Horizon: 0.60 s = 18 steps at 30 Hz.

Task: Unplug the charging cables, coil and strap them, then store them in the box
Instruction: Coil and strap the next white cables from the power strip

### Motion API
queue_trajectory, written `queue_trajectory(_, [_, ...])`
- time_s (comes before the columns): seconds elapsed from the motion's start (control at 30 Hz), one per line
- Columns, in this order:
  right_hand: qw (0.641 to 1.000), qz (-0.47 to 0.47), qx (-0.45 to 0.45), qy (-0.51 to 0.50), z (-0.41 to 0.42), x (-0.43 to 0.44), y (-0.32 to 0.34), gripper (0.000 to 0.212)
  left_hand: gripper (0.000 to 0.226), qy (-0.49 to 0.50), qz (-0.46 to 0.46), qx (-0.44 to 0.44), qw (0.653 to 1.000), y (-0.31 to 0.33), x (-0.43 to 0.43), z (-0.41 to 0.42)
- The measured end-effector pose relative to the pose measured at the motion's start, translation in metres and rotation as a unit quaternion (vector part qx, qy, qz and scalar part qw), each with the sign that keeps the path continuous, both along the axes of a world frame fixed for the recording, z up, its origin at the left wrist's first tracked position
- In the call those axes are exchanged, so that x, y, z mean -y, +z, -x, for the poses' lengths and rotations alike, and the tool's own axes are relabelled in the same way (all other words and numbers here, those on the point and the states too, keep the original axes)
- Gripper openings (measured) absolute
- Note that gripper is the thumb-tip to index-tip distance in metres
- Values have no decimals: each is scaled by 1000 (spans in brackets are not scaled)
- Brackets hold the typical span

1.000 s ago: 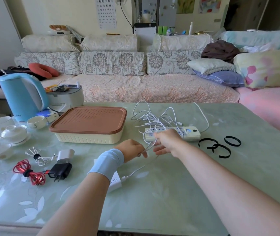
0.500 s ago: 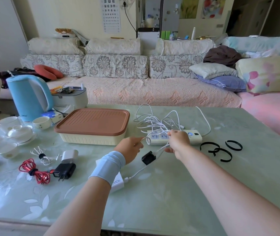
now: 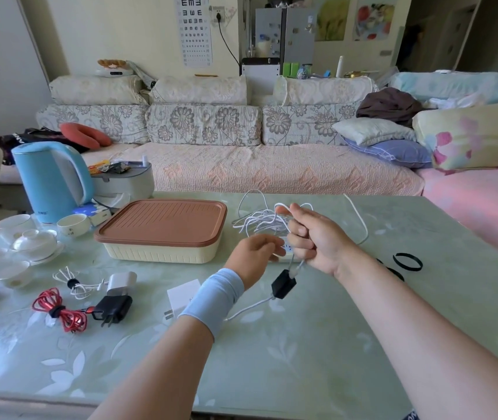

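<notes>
Right grip [image 3: 317, 237] up off worktop [image 3: 302, 359], fingers curled round white cable [image 3: 260, 221]; black adapter [image 3: 284, 287] hangs just below. Left grip [image 3: 253, 256] beside it: fingers bent, can't tell if pinching anything. Power strip [image 3: 286, 249] mostly hidden behind both grips. Straps [image 3: 407, 262] right of right grip, partly cut by forearm. Box [image 3: 163, 234] left of left grip, lid on. Only writing I can read: E rows, eye chart [image 3: 194, 31].

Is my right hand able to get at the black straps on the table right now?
Probably not yet: the right hand grips the white cable, with the black adapter dangling. The straps lie uncovered beside that forearm.
</notes>
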State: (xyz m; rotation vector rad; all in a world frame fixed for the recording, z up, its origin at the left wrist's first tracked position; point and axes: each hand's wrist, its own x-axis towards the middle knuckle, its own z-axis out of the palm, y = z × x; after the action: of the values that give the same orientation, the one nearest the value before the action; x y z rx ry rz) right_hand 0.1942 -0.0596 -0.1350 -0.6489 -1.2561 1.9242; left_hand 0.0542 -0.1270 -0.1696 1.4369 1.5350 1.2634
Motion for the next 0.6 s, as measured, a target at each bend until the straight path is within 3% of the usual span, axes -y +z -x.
queue_trajectory(0.1, [997,-6,38,61,-12,5,9,25,30,-20,34,227,973,14,1,-9])
queue_trajectory(0.13, [994,-14,76,80,-16,6,9,24,29,-13,42,319,947,17,-1,-8])
queue_trajectory(0.2, [982,-20,149,110,-27,7,6,25,37,-9,74,502,861,25,-4,-2])
queue_trajectory(0.23, [977,-17,172,122,-33,7,5,25,39,-8,94,558,825,27,-5,0])
queue_trajectory(0.3, [969,-7,197,151,-45,7,6,23,35,-1,142,586,798,30,-3,-1])
queue_trajectory(0.47, [920,-23,321,221,-70,4,2,22,25,24,216,468,856,26,-6,-9])
queue_trajectory(0.6, [856,-71,466,214,-83,-2,-10,21,17,80,214,475,850,14,-12,-7])
